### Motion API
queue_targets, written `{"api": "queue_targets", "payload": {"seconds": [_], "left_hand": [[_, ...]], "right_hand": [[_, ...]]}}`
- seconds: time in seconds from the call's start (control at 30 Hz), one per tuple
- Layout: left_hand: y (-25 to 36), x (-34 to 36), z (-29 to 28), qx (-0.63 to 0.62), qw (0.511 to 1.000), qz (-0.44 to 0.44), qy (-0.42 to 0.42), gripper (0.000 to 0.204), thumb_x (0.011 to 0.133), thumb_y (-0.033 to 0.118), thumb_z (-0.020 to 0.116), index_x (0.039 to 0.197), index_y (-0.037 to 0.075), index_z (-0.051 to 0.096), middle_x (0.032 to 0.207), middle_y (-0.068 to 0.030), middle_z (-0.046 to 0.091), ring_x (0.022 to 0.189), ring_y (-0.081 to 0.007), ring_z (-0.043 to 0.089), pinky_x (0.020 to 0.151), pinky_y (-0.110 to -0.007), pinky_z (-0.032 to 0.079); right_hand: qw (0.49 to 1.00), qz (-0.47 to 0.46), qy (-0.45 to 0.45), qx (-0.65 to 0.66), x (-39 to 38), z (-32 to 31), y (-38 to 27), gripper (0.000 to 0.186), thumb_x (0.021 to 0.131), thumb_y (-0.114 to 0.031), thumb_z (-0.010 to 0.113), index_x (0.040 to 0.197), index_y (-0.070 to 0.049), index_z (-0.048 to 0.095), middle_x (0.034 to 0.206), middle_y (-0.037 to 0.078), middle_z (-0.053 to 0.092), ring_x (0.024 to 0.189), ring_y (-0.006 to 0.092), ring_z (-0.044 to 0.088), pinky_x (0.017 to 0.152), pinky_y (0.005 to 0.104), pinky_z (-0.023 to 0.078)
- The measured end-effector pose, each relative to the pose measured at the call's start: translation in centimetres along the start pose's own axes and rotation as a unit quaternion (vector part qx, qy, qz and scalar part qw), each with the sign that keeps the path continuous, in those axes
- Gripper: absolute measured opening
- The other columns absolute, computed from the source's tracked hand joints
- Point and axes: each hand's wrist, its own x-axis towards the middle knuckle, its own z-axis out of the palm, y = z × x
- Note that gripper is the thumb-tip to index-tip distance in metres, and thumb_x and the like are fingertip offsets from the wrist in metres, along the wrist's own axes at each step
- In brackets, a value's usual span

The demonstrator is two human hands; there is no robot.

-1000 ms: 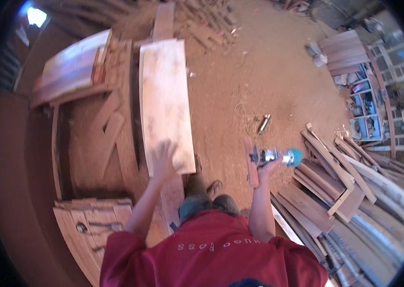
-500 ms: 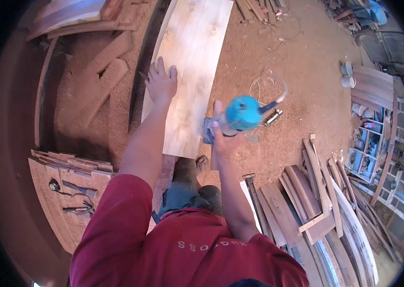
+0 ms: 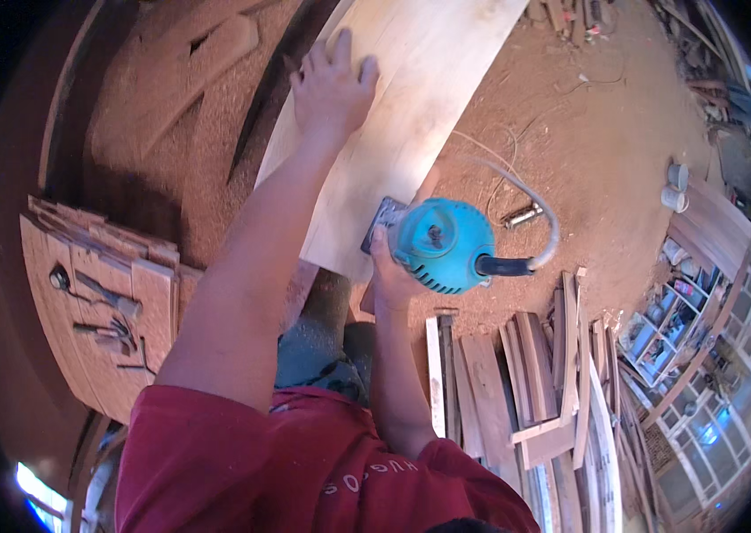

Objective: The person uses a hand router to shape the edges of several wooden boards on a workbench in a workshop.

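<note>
A long pale wooden board [image 3: 420, 98] stretches away from me, its near end just in front of my legs. My left hand [image 3: 333, 93] lies on it near the left edge, fingers spread. At the right edge, close to the near corner, my right hand [image 3: 393, 277] grips a teal corded router [image 3: 448, 242]. The router's small grey base [image 3: 381, 222] overlaps the board's top face, while its round motor body sticks out past the edge. The bit is hidden, and the router covers part of my right fingers.
A grey cable [image 3: 548, 209] loops from the router toward the sawdust-covered floor. Timber strips [image 3: 517, 382] are stacked at the near right. Hand tools [image 3: 109, 336] lie on boards at the left. Shelving [image 3: 668, 320] and white buckets [image 3: 675, 186] stand farther right.
The view has swung, so the board slants more to the right. My right hand has turned the router, and its base now overlaps the board more. My left hand remains flat on the board.
</note>
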Motion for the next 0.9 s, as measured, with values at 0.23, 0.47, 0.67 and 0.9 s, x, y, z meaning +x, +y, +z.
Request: {"api": "queue_targets", "payload": {"seconds": [0.23,0.47,0.67,0.9], "left_hand": [[-0.3,0.4,0.5,0.023,1.000,0.010,0.017,0.066,0.099,0.054,0.049,0.153,0.017,0.043,0.143,-0.0189,0.050,0.130,-0.0344,0.052,0.107,-0.057,0.040],[0.5,0.4,-0.1,0.046,0.996,0.023,0.069,0.061,0.098,0.051,0.054,0.145,0.013,0.052,0.135,-0.0203,0.059,0.126,-0.0373,0.057,0.103,-0.055,0.045],[0.2,0.7,-0.2,0.031,0.999,0.001,-0.010,0.068,0.100,0.055,0.047,0.156,0.018,0.040,0.151,-0.0211,0.047,0.137,-0.0385,0.047,0.109,-0.058,0.039],[0.2,0.7,0.3,0.020,1.000,0.001,-0.011,0.068,0.101,0.058,0.046,0.157,0.020,0.041,0.149,-0.0205,0.048,0.137,-0.0366,0.049,0.109,-0.057,0.040]], "right_hand": [[0.975,-0.185,0.014,-0.126,1.2,0.6,1.9,0.063,0.092,-0.045,0.072,0.140,-0.009,0.050,0.120,0.008,0.062,0.111,0.0235,0.060,0.103,0.0484,0.050],[0.967,-0.236,0.036,-0.086,2.8,0.6,4.4,0.072,0.090,-0.036,0.075,0.145,-0.005,0.039,0.132,0.013,0.052,0.122,0.0287,0.053,0.108,0.0498,0.044],[0.960,-0.276,0.010,-0.052,6.2,-0.6,7.1,0.082,0.089,-0.027,0.078,0.150,-0.002,0.029,0.143,0.018,0.044,0.131,0.0331,0.046,0.113,0.0511,0.039],[0.944,-0.331,0.012,-0.007,10.8,-0.1,8.7,0.093,0.088,-0.017,0.080,0.155,0.001,0.018,0.153,0.023,0.037,0.139,0.0376,0.041,0.117,0.0526,0.035]]}}
